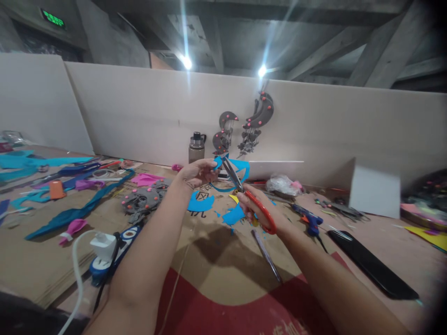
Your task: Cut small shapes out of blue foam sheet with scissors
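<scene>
My left hand (pixel 200 173) pinches a piece of blue felt-like sheet (pixel 240 168), which curls out behind the scissors. In my right hand (pixel 256 207) are red-handled scissors (pixel 233 173), their blades pointing up and left, at the blue sheet near my left fingertips. Whether the blades are closed on the sheet I cannot tell. Under my hands lie blue offcuts: a curved piece (pixel 200 202) and a smaller scrap (pixel 233 214) with small bits around it. A pen (pixel 266 256) lies below my right hand.
Grey crescent ornaments with pink dots (pixel 260 111) hang at the white partition (pixel 139 111), beside a bottle (pixel 196 148). On the right are a blue glue gun (pixel 310 219) and a black phone (pixel 373 265). At left lie a power strip (pixel 99 267), blue strips (pixel 77 211) and grey pieces (pixel 143 197).
</scene>
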Motion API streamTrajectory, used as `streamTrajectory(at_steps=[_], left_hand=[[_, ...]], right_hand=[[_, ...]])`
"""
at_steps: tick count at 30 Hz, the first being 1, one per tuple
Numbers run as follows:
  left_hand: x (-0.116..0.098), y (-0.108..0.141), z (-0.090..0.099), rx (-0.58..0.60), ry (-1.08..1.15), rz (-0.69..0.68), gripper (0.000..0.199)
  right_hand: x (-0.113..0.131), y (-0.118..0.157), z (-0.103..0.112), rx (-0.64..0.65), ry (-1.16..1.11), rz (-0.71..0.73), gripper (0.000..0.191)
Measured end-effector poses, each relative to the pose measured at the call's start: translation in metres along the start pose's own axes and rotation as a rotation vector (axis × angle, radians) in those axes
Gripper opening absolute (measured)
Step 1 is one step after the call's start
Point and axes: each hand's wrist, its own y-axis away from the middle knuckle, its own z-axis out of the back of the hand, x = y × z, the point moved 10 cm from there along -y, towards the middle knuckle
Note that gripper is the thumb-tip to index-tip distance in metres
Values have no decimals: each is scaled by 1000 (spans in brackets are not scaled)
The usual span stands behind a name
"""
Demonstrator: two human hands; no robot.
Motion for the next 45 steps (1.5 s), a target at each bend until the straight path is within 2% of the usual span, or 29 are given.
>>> streamTrajectory(at_steps=[4,6,8,9,11,14,16,19,22,26,30,39,45], left_hand=[[-5,-2,-10,33,170,-21,8],[-11,-5,-3,-17,237,-66,9],[-17,-8,8,-96,197,-114,11],[-19,-9,13,-134,137,-146,13],[-24,-9,14,-164,-39,-216,19],[-24,-5,-5,-114,-363,-283,23],[-18,1,-25,-48,-560,-286,20],[-7,9,-54,38,-809,-291,16],[7,10,-69,92,-953,-266,13],[22,6,-73,130,-928,-219,13],[29,8,-81,185,-842,-194,13],[36,5,-93,180,-691,-196,18],[31,9,-99,131,-721,-297,22]], right_hand=[[13,6,12,53,70,-2,30],[20,10,18,107,113,-13,29],[21,13,25,131,147,-53,30],[22,13,31,107,159,-67,30],[26,11,46,-29,152,-40,30],[40,13,71,-329,39,128,37],[46,19,80,-460,-39,245,45],[50,21,81,-511,-80,340,46],[43,14,74,-447,-86,337,46],[25,4,68,-406,-54,240,53],[20,2,65,-403,0,215,52],[2,5,90,-616,-290,164,57],[4,8,90,-644,-313,150,55]])
